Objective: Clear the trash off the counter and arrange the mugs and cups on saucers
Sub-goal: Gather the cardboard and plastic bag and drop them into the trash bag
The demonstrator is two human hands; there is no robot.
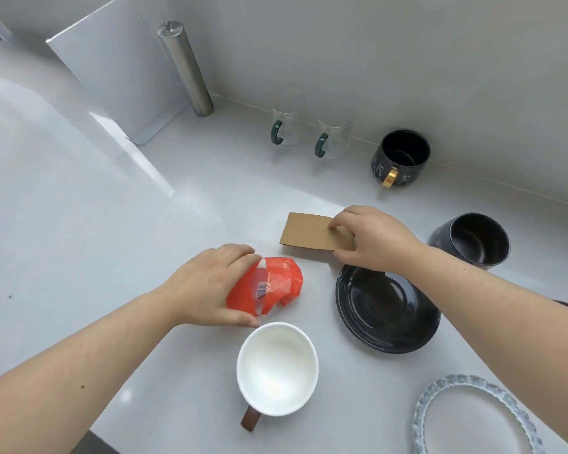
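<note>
My left hand (207, 283) grips a crumpled red wrapper (273, 283) at the middle of the counter. My right hand (371, 237) pinches the right end of a flat brown cardboard sleeve (309, 235) lying just beyond it. A white mug (277, 368) with a brown handle stands near the front edge. A black saucer (387, 322) lies under my right wrist. Two black mugs stand at the right, one with a gold handle (400, 158) by the wall, one (476, 240) nearer. Two glass mugs (284, 126) (333, 136) with green handles stand at the back.
A pale scalloped saucer (453, 404) lies at the front right corner. A steel cylinder (186, 70) and a white board (112, 77) lean at the back left. The counter's front edge (177, 447) runs diagonally below the white mug.
</note>
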